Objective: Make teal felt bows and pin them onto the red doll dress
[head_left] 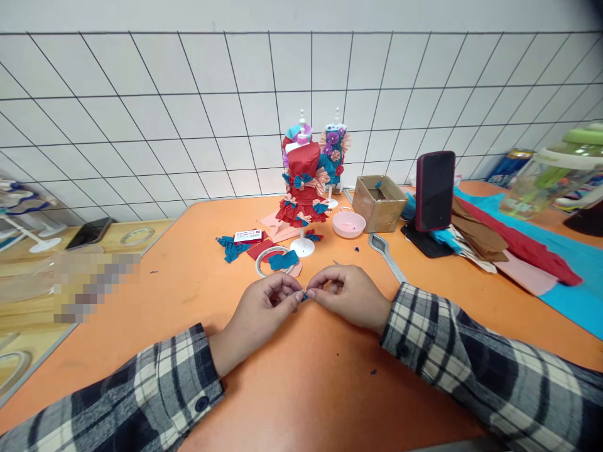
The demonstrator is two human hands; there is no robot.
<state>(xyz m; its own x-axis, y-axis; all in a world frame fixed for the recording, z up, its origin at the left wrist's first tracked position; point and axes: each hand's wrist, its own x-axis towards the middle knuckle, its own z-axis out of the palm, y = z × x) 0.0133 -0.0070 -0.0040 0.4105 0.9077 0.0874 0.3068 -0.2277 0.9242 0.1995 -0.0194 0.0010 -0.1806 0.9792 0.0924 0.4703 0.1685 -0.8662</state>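
Note:
My left hand (pixel 264 307) and my right hand (pixel 353 295) meet over the orange table, each pinching with thumb and forefinger. Between the fingertips is a small piece of teal crepe paper (pixel 305 297), mostly hidden. Just beyond them stands a miniature dress form in a red crepe-paper dress (pixel 302 169) trimmed with teal and pink bows, on a white stand (pixel 302 247). At its foot lie a roll of tape (pixel 259 266), a teal paper piece (pixel 283 260) partly over it, crumpled teal paper strips (pixel 233 250) and a small red-and-white box (pixel 248 236).
Behind stands a second decorated dress form (pixel 335 150). A pink bowl (pixel 349 226), a cardboard box (pixel 379 207), grey-handled scissors (pixel 384 251) and an upright phone (pixel 435 191) are to the right. Coloured crepe-paper sheets (pixel 518 245) spread farther right, near a clear bottle (pixel 537 182).

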